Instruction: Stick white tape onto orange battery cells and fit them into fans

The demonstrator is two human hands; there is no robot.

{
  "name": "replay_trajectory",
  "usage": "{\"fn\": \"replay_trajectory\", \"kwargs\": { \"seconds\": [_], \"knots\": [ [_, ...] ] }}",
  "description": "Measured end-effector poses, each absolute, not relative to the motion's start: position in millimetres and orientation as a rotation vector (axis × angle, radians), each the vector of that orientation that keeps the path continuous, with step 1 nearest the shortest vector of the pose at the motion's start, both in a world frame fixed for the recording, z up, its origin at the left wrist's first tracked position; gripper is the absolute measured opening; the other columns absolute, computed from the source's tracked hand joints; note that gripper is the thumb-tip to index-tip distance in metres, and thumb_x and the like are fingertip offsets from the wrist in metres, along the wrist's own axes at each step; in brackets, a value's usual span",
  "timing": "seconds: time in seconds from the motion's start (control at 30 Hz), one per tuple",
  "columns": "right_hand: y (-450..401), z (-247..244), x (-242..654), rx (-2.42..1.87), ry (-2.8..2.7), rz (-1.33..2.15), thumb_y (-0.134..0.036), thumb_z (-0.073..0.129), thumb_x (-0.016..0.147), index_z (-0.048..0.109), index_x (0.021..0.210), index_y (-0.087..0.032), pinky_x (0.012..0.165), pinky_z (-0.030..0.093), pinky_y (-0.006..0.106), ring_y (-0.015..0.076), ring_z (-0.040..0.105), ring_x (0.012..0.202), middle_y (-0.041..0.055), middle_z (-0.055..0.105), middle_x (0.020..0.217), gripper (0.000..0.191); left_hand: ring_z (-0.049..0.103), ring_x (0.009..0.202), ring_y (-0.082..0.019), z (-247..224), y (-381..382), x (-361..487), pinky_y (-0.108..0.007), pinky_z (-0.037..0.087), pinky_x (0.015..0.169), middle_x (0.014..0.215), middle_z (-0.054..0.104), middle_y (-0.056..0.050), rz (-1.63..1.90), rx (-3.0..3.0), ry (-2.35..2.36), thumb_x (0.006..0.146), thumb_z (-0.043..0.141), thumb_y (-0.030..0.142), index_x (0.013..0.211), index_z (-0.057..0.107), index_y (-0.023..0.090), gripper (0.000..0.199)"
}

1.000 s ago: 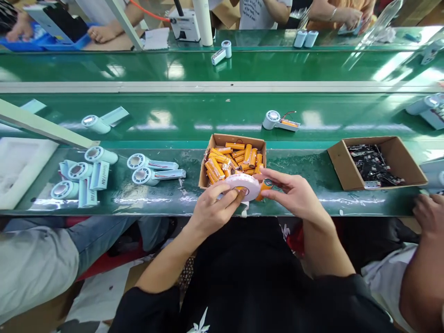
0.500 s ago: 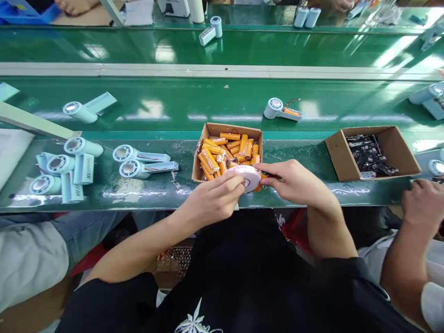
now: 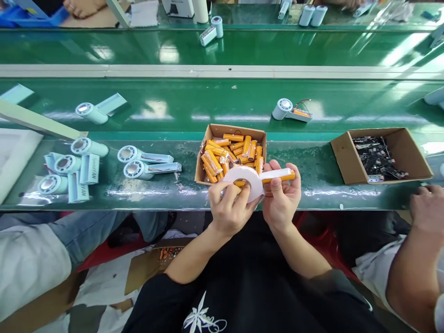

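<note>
A white roll of tape (image 3: 255,184) is gripped by my left hand (image 3: 229,203), whose fingers reach into its centre hole. My right hand (image 3: 282,196) holds an orange battery (image 3: 288,175), with its thumb in front and fingers behind. A white strip (image 3: 274,174) lies along the top of that battery, and its left end meets the roll. Just behind the roll, a cardboard box (image 3: 200,163) holds many orange batteries (image 3: 234,138), some with wires.
Pale blue fan units (image 3: 133,169) lie on the bench at left. A fan unit with a battery (image 3: 284,107) rests on the green belt (image 3: 215,104). A box of black parts (image 3: 340,159) stands right, near another person's hand (image 3: 428,206).
My right hand has turned palm up and now shows a battery with a white strip on it. The roll is tilted more toward the camera, and my left hand has shifted right.
</note>
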State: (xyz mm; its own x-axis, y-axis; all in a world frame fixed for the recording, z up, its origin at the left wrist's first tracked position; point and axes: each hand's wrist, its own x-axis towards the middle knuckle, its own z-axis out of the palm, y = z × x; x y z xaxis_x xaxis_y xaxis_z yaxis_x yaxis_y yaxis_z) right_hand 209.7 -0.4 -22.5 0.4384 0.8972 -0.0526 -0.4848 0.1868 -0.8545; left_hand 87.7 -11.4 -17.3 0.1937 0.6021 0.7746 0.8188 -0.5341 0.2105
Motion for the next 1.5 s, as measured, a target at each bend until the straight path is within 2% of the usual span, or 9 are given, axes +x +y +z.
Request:
{"fn": "replay_trajectory", "kwargs": {
  "seconds": [0.23, 0.43, 0.6, 0.9, 1.1, 1.2, 1.3, 1.43, 1.5],
  "knots": [
    [67.8, 26.9, 327.2, -0.754, -0.703, 0.613, -0.019, 0.069, 0.096, 0.072, 0.105, -0.033, 0.096, 0.064, 0.029, 0.0145, 0.076, 0.109, -0.0058, 0.076, 0.114, 0.017, 0.063, 0.103, -0.028, -6.6, 2.1, 64.0, -0.045, 0.054, 0.099, 0.092, 0.071, -0.009, -1.092, -2.560, -1.349, 0.088, 0.083, 0.038, 0.111, 0.079, 0.020, 0.029],
    [40.3, 9.5, 303.6, -0.995, -1.015, 1.019, -0.033, 0.091, 0.081, 0.064, 0.119, -0.031, 0.083, 0.068, 0.037, 0.0254, 0.078, 0.105, 0.0061, 0.075, 0.127, 0.047, 0.063, 0.125, -0.033, 16.8, 46.4, 46.0, -0.052, 0.053, 0.111, 0.121, 0.074, -0.012, -1.083, -2.792, -1.413, 0.093, 0.078, 0.044, 0.128, 0.073, 0.017, 0.044],
    [3.9, -12.1, 264.4, -1.008, -1.081, 0.956, -0.048, 0.096, 0.073, 0.065, 0.114, -0.032, 0.080, 0.068, 0.038, 0.0238, 0.077, 0.098, 0.0044, 0.070, 0.119, 0.054, 0.074, 0.113, -0.026, 10.9, 18.0, 76.9, -0.042, 0.060, 0.104, 0.122, 0.077, -0.012, -1.578, -2.858, -1.435, 0.093, 0.075, 0.056, 0.140, 0.066, 0.020, 0.061],
    [-11.4, -12.9, 281.2, -1.010, -1.403, 1.131, -0.037, 0.087, 0.086, 0.068, 0.143, -0.034, 0.087, 0.069, 0.036, 0.0239, 0.079, 0.099, 0.0044, 0.079, 0.121, 0.060, 0.080, 0.084, -0.018, 3.1, 1.4, 82.2, -0.025, 0.065, 0.085, 0.102, 0.083, -0.006, -1.857, -2.796, -1.585, 0.087, 0.086, 0.035, 0.124, 0.076, 0.018, 0.042],
    [-12.8, 7.2, 293.4, -1.288, -1.473, 0.754, -0.025, 0.080, 0.091, 0.085, 0.105, -0.031, 0.074, 0.070, 0.034, 0.0238, 0.081, 0.079, 0.0017, 0.084, 0.095, 0.016, 0.078, 0.078, -0.017, -1.9, -4.3, 72.8, -0.026, 0.065, 0.081, 0.094, 0.083, -0.003, -1.847, -2.747, -1.727, 0.084, 0.088, 0.036, 0.121, 0.076, 0.019, 0.042],
    [-10.4, 16.3, 296.5, -1.231, -1.308, 0.760, -0.024, 0.080, 0.092, 0.084, 0.103, -0.028, 0.069, 0.071, 0.036, 0.0231, 0.080, 0.072, 0.0017, 0.083, 0.090, 0.013, 0.078, 0.085, -0.018, -4.3, -5.2, 67.0, -0.029, 0.064, 0.088, 0.096, 0.082, -0.004, -1.776, -2.779, -1.684, 0.086, 0.087, 0.031, 0.120, 0.076, 0.019, 0.037],
    [-9.3, 14.5, 293.4, -1.134, -1.204, 0.823, -0.030, 0.080, 0.094, 0.081, 0.116, -0.030, 0.072, 0.071, 0.036, 0.0223, 0.081, 0.078, 0.0024, 0.083, 0.095, 0.022, 0.078, 0.089, -0.018, -4.8, -5.6, 62.4, -0.030, 0.064, 0.090, 0.099, 0.082, -0.005, -1.742, -2.815, -1.657, 0.088, 0.085, 0.029, 0.120, 0.076, 0.019, 0.035],
    [-8.7, 1.5, 282.2, -0.964, -1.207, 1.052, -0.068, 0.088, 0.073, 0.060, 0.148, -0.033, 0.102, 0.065, 0.048, 0.0322, 0.072, 0.125, 0.0100, 0.072, 0.139, 0.088, 0.079, 0.087, -0.019, -3.2, -8.7, 63.3, -0.030, 0.065, 0.086, 0.100, 0.082, -0.006, -1.833, -2.724, -1.678, 0.085, 0.088, 0.034, 0.119, 0.076, 0.020, 0.038],
    [-10.1, -5.2, 274.9, -0.933, -1.324, 1.203, -0.065, 0.092, 0.069, 0.060, 0.149, -0.032, 0.108, 0.061, 0.049, 0.0335, 0.070, 0.128, 0.0108, 0.071, 0.141, 0.092, 0.079, 0.088, -0.019, -0.2, -11.9, 66.7, -0.030, 0.066, 0.086, 0.101, 0.082, -0.005, -1.872, -2.723, -1.639, 0.087, 0.087, 0.033, 0.123, 0.074, 0.021, 0.040]
  ]
}}
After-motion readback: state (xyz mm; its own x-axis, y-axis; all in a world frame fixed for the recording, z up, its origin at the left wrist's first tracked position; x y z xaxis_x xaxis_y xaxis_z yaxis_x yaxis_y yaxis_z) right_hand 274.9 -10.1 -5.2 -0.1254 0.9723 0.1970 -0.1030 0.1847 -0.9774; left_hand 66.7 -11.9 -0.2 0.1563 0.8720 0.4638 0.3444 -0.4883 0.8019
